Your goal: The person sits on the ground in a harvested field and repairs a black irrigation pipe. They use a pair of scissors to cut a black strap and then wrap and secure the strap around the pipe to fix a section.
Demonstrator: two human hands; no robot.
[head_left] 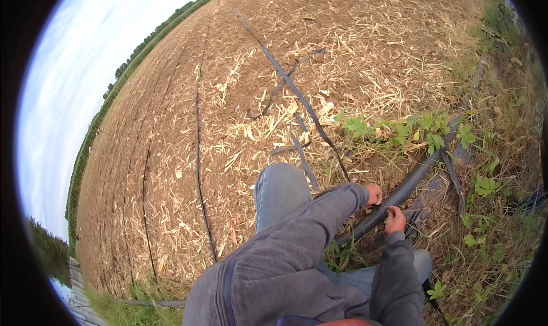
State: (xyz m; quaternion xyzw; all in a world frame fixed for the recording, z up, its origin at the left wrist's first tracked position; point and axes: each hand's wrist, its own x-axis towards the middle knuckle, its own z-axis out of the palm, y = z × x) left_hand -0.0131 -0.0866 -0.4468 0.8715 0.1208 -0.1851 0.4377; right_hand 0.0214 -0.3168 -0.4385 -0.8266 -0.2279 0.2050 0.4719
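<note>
Both hands work close together at a thick dark hose (412, 180) that runs across the ground at my right. My left hand (374, 195) is closed beside the hose's near side, near the end of a flat black drip tape (297, 95). Just across from it, my right hand (395, 220) is pinched closed over the hose. A small dark piece (376, 207) shows between the hands on the hose. What exactly each hand grips is too small to make out.
Loose strips of black tape (301, 155) lie by my knee (281, 192). More drip lines (198, 126) stretch across the straw-covered soil on the left. Green leafy vines (399, 131) hang over the hose, and dry grass (491, 229) covers the right side.
</note>
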